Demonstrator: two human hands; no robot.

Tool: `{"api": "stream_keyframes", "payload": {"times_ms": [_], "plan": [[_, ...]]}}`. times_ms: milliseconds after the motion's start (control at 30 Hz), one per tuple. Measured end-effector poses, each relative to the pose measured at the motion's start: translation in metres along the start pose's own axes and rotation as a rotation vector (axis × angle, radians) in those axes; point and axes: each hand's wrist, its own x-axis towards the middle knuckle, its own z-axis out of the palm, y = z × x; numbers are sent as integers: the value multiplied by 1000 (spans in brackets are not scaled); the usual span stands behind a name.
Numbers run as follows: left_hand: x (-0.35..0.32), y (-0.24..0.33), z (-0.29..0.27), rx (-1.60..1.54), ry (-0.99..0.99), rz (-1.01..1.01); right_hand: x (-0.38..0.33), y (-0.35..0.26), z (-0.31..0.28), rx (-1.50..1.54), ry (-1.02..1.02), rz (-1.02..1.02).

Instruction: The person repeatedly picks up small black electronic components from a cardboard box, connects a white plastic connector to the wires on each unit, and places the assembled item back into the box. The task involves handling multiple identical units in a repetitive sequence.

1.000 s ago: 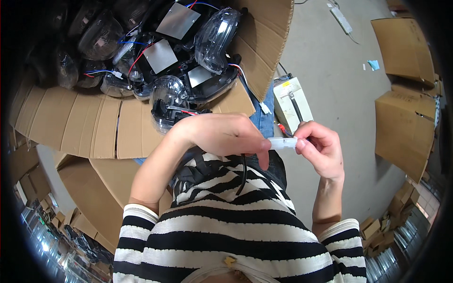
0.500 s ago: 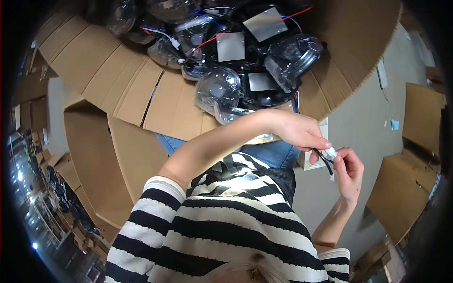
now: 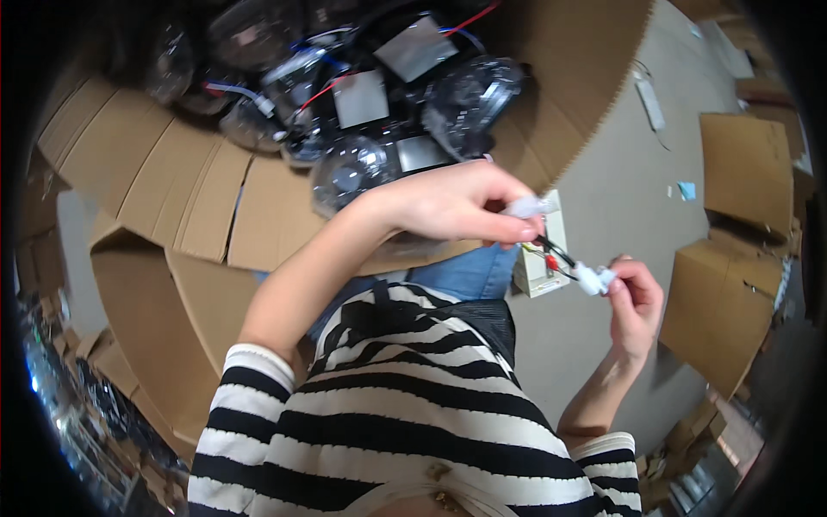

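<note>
At the fingertips of the left hand [image 3: 463, 202], closed in a pinch: small white plastic connector [image 3: 527, 207]. Rightward, thin black wires [image 3: 560, 252] lead toward a second white plastic connector [image 3: 592, 278], pinched by the right hand [image 3: 636, 308]. Both connectors are gripped, apart; full seating cannot be told.

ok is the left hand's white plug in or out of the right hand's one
Out: the left plug and right plug sit apart, with a gap and black wires between.
</note>
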Motion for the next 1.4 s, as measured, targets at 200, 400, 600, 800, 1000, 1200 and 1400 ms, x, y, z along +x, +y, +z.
{"api": "stream_keyframes", "payload": {"times_ms": [200, 400, 600, 800, 1000, 1200, 1400], "plan": [[-7, 20, 19, -160, 195, 96, -2, -20, 13, -29, -32, -115], [-17, 24, 22, -119, 288, 124, -3, -24, 23, 129, -30, -121], [-18, 28, 27, -101, 293, 110, 1, -30, 30, 177, -53, 7], [-18, 28, 29, 38, 314, 140, 0, -26, 37, -64, 3, 40], [-25, 37, 35, -9, 415, 62, 4, -22, 37, 108, 18, -51], [-149, 72, 62, -32, 1004, 233, -12, -15, 19, 156, 48, -86], [-350, 153, 86, 217, 1532, 893, -17, -5, 28, 148, -58, 33]]}}
